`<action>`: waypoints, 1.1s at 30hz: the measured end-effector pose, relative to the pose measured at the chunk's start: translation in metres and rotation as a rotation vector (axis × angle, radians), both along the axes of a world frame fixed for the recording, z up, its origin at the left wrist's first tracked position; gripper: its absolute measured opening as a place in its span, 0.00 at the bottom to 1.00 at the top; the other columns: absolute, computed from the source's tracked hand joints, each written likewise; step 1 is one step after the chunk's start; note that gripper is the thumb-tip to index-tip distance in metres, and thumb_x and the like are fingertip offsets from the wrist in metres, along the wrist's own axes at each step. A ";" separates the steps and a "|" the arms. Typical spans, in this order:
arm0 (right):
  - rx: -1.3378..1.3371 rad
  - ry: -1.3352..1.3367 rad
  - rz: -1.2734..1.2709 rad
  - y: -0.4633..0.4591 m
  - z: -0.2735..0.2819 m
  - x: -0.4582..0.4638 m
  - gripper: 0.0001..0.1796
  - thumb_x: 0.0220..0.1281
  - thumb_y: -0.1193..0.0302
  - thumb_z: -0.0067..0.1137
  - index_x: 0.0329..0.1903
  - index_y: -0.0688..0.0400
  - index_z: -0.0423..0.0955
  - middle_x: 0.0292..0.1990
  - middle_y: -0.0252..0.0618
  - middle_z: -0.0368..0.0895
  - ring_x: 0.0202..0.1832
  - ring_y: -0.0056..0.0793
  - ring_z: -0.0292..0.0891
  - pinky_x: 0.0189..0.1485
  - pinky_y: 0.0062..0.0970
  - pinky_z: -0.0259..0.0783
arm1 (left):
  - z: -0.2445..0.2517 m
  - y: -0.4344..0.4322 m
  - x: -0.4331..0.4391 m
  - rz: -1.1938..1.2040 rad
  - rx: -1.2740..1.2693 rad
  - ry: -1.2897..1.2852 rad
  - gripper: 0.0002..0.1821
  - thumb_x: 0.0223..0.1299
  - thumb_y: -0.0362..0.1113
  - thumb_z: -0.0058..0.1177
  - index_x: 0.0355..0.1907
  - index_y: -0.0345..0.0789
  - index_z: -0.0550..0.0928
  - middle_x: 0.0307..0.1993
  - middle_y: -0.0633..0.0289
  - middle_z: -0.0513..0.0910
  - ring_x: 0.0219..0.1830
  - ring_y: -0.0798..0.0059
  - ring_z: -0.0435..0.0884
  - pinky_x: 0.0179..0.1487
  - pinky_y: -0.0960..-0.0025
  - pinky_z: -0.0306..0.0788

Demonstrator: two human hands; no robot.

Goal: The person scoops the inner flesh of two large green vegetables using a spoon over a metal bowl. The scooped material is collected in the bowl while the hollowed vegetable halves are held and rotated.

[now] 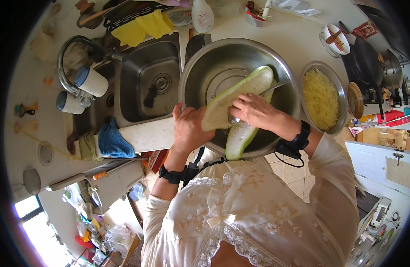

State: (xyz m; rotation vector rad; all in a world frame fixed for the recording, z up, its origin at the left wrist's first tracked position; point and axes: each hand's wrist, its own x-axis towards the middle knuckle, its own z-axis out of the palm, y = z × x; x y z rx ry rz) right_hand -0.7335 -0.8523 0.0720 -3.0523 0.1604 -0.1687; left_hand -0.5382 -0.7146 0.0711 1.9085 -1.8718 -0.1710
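A large stainless steel bowl (198,66) stands before me beside the sink. My left hand (191,128) holds the near end of a long, pale-green gourd half (240,88) with its hollowed side up. In my right hand (253,110) is a metal spoon (275,86), its handle pointing to the upper right and its bowl against the gourd's flesh. A second gourd half (240,140) lies under the right hand and leans over the bowl's near rim. Small pale bits lie in the bowl.
Right of the bowl stands a metal basin (304,100) of pale yellow shreds. The double sink (149,76) and its faucet (63,60) are at left, with a blue cloth (114,140) on the counter edge. A white bowl (338,39) and a dark pan (367,63) stand at right.
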 end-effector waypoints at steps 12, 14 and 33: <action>-0.004 0.049 -0.045 0.021 -0.011 0.016 0.07 0.51 0.71 0.51 0.34 0.56 0.75 0.31 0.35 0.73 0.39 0.32 0.75 0.39 0.31 0.74 | 0.003 0.000 -0.001 -0.003 0.054 0.021 0.29 0.29 0.42 0.66 0.44 0.40 0.79 0.25 0.63 0.79 0.39 0.66 0.79 0.67 0.54 0.52; 0.021 0.021 -0.008 0.014 -0.007 0.011 0.07 0.51 0.70 0.51 0.34 0.56 0.74 0.31 0.35 0.73 0.38 0.33 0.76 0.39 0.32 0.75 | 0.004 0.000 -0.002 -0.005 0.052 0.030 0.28 0.30 0.41 0.65 0.43 0.40 0.79 0.26 0.62 0.80 0.39 0.66 0.79 0.67 0.55 0.53; -0.159 -0.029 -0.636 0.029 -0.024 0.034 0.05 0.44 0.76 0.54 0.24 0.60 0.80 0.30 0.43 0.80 0.29 0.32 0.80 0.23 0.29 0.76 | 0.000 -0.002 -0.002 0.006 0.052 0.000 0.28 0.31 0.42 0.64 0.42 0.36 0.80 0.27 0.59 0.80 0.40 0.65 0.79 0.67 0.54 0.54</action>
